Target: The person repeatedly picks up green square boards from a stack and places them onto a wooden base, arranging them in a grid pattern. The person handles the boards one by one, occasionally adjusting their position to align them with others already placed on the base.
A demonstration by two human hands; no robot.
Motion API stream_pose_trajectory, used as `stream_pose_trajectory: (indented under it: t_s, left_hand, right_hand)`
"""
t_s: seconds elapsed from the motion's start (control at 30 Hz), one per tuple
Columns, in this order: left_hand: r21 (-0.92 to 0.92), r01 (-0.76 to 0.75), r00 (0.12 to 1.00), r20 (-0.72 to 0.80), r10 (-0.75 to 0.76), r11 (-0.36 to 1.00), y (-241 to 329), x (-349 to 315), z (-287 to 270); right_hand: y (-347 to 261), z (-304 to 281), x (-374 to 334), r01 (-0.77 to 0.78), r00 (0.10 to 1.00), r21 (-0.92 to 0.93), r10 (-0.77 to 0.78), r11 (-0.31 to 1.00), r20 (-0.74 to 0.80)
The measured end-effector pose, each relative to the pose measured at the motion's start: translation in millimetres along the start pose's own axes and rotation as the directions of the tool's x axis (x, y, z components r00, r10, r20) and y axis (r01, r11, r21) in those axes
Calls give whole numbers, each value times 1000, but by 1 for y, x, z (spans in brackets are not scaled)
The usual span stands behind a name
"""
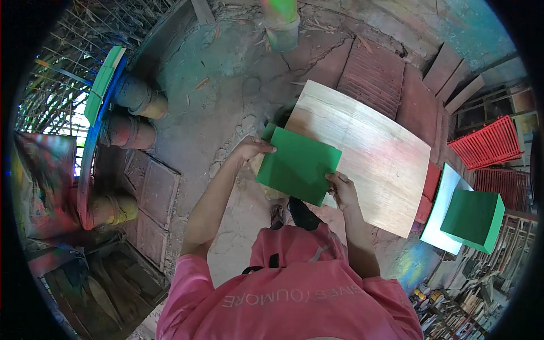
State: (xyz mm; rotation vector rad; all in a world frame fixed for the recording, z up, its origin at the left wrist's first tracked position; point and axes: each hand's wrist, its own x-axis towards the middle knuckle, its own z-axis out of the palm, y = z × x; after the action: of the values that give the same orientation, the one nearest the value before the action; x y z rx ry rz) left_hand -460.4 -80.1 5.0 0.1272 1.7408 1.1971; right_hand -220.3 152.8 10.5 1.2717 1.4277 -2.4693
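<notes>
Between my two hands is a green box-like piece (pixel 299 164) with a broad flat face turned up and parts of its sides showing at the left and lower right. My left hand (pixel 253 149) grips its upper left side, thumb on the edge. At the lower right side, my right hand (pixel 343 188) holds it with bent fingers. The piece overlaps the near left part of a pale wooden board (pixel 368 153); whether it touches the board I cannot tell. Its underside is hidden.
To the right, a green open box (pixel 473 218) stands on a pale board (pixel 441 229), near a red slatted rack (pixel 486 143). Paint-stained buckets (pixel 129 131) line the left beside a blue plank (pixel 93 147). Another bucket (pixel 281 34) stands at the far side. Wood pieces (pixel 459 300) are stacked lower right.
</notes>
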Motion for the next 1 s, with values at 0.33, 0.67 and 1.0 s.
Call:
stream_pose_trajectory:
  t_s: [0.33,0.67,1.0]
  left_hand:
    - [-17,-23,999,-36,23,1000,-12,32,-2]
    - [31,-11,994,-106,15,999,-12,40,2]
    - [110,-106,985,-122,119,988,-14,40,3]
  right_hand:
    - [-15,23,7,39,971,-150,-72,988,-227]
    - [3,9,29,100,953,-219,-156,971,-258]
    - [17,8,38,143,929,-278,-226,950,-293]
